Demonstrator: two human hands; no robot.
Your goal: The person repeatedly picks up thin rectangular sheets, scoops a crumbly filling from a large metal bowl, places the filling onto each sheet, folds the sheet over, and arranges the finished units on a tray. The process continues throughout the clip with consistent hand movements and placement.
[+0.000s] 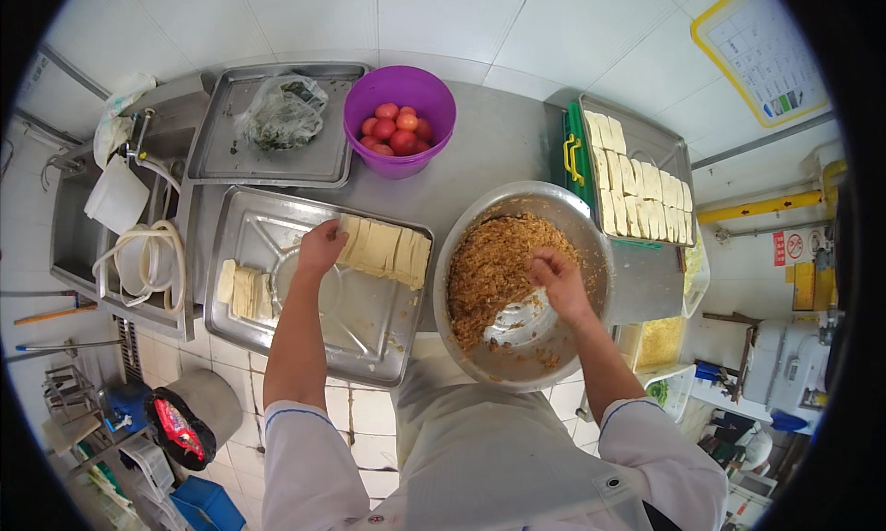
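My left hand (320,248) rests over a steel tray (277,328), its fingers touching the left end of a row of pale tofu slices (388,250) at the tray's far side. A smaller stack of tofu slices (242,289) lies at the tray's left edge. My right hand (556,278) reaches into a big steel bowl (591,226), fingers pinched on a bit of the brown minced filling (487,265) heaped on the bowl's left side.
A purple bowl of tomatoes (399,125) stands behind. A far tray (268,162) holds a bag of greens (284,111). Another tray with rows of tofu pieces (637,190) sits at right on a green crate. A sink with hose (138,254) is at left.
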